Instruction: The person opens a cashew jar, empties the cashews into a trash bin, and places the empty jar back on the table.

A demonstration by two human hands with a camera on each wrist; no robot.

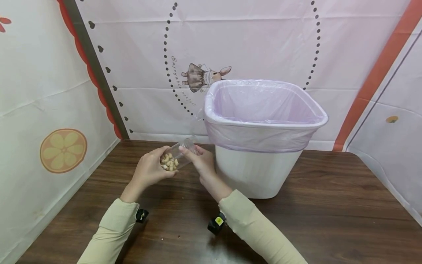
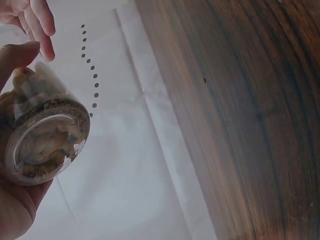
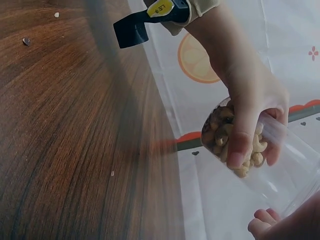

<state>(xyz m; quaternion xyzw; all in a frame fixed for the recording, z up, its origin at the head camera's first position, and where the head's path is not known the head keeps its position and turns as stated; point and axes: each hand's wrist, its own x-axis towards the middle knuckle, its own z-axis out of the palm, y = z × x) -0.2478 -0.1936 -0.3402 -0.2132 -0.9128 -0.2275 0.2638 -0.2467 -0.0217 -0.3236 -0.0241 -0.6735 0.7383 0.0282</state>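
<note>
A clear plastic jar point(image 1: 184, 160) is held tilted above the table, its bottom toward the left and its other end up to the right. Cashew nuts point(image 1: 169, 162) lie in its lower end, with dark crumbs against the bottom in the left wrist view. My left hand point(image 1: 150, 167) grips that lower end, thumb and fingers on opposite sides, as the right wrist view point(image 3: 255, 100) of the left hand also shows. Around the upper end is my right hand point(image 1: 205, 163), its thumb laid along the near side. Part of that end is hidden behind the fingers.
Just right of the hands stands a white trash bin point(image 1: 254, 172), lined with a thin lilac bag point(image 1: 263, 137) folded over its rim. Small crumbs point(image 1: 162, 239) dot the brown wooden table point(image 1: 329, 198). Printed cloth point(image 1: 263, 44) hangs behind and at both sides.
</note>
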